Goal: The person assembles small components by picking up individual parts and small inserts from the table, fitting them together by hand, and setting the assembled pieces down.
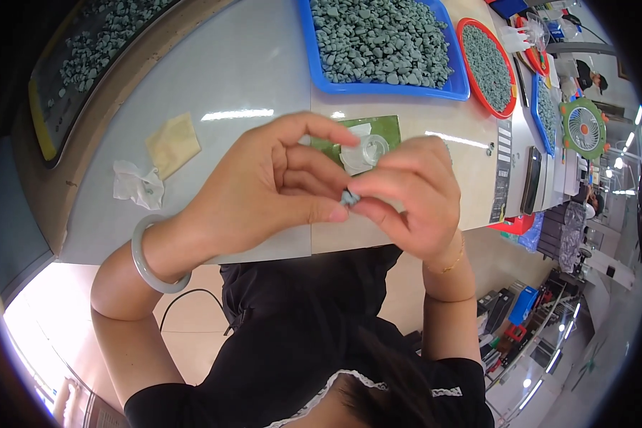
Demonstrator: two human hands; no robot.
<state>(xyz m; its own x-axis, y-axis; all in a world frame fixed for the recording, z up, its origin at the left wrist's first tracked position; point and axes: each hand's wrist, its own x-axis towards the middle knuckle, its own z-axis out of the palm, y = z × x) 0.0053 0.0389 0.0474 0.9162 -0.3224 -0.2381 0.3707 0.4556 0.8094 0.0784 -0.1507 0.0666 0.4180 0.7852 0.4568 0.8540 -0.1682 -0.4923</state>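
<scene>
A small grey-green stone (349, 197) is pinched between the thumb and fingertips of the left hand (264, 189) and those of the right hand (414, 196), both raised above the near edge of the tabletop (257, 64); too little of the stone is exposed for its long axis or pointing to be told. Just beyond the hands, a clear round dish (372, 150) is seen on a green mat (389, 128), with crumpled plastic (137, 184) and a yellow cloth (172, 144) towards the left edge. Along the far edge, a blue tray (385, 87) and a red tray (486, 68) are heaped with similar stones.
</scene>
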